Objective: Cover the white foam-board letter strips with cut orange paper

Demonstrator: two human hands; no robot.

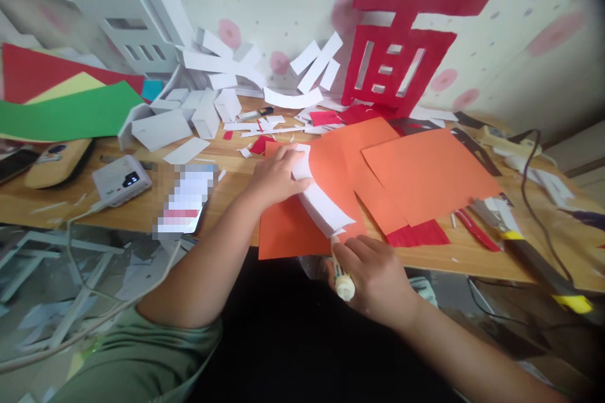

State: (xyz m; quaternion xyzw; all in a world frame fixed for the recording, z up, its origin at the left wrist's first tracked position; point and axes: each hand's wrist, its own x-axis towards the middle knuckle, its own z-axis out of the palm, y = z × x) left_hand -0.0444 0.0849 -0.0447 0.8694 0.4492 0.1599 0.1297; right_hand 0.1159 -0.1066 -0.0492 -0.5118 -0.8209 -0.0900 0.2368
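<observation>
On an orange sheet of paper (288, 227) lies a white curved piece (326, 208) that looks like thick card or foam board. My left hand (278, 176) grips its upper part, fingers at the far side and thumb across it. In my right hand (371, 274) is a glue bottle (343, 283), tilted with its nozzle at the near end of the white piece. My fingers wrap round the bottle's body and partly hide it. More orange sheets (430, 170) overlap to the right, above a strip of red paper (418, 234).
A large red cut-out character (401, 44) leans on the wall. White offcuts (203, 107) pile up at the back left. Green paper (70, 110), a white power bank (121, 177) and a phone (186, 201) lie left. A yellow-black cutter (539, 261) overhangs the right front edge.
</observation>
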